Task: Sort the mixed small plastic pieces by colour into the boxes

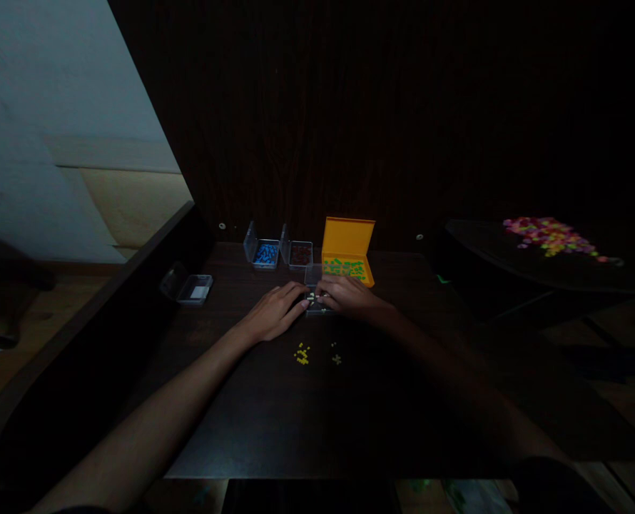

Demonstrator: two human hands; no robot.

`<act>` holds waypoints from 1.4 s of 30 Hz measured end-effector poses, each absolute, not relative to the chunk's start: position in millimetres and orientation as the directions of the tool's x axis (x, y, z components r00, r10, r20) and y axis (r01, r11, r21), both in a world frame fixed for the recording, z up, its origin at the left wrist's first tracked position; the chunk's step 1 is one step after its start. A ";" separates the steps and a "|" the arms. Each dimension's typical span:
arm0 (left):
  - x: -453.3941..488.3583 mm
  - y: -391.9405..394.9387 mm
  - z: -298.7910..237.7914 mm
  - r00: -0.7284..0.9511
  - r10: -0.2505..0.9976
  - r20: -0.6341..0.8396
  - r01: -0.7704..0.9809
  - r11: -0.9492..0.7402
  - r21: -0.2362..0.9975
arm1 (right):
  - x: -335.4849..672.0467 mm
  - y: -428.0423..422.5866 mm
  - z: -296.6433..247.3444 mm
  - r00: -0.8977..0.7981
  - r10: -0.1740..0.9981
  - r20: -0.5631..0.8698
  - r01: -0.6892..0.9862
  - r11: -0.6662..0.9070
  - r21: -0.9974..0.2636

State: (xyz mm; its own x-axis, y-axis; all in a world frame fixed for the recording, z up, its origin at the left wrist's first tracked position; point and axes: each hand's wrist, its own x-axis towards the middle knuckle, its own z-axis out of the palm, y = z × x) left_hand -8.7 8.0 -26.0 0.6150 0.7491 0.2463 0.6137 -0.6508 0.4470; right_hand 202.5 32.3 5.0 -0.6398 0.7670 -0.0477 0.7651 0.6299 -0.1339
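Observation:
A small clear plastic box with small whitish pieces in it sits in the middle of the dark table, its lid raised at the back. My left hand grips the box's left side, thumb at the front and fingers behind. Over the right part of the box, my right hand is bent, its fingertips pressed together among the pieces. Whatever those fingertips pinch is too small to make out. Nearer to me lie a cluster of yellow pieces and a few dull pale pieces.
Behind my hands stand an open orange case of green pieces, a clear box of blue pieces and one of dark reddish pieces. At left is another open clear box. A colourful pile lies on a dark surface at right.

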 end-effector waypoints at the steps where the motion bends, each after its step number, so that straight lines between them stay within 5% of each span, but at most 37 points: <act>1: -8.8 8.0 -26.2 0.615 0.748 0.248 0.613 -0.652 0.448 | 202.6 32.8 4.5 -0.637 0.769 -0.047 0.767 0.627 -0.133; 13: -9.1 8.0 -27.6 0.614 0.747 0.254 0.606 -0.653 0.455 | 206.9 35.6 2.0 -0.637 0.770 -0.041 0.771 0.634 -0.068; 23: -8.7 8.8 -27.3 0.617 0.748 0.243 0.613 -0.651 0.448 | 222.7 39.8 21.2 -0.816 0.578 -0.021 0.556 0.773 -0.305; 42: -9.1 8.3 -26.8 0.619 0.748 0.240 0.617 -0.652 0.441 | 220.5 41.6 10.5 -0.853 0.520 0.030 0.479 0.805 -0.350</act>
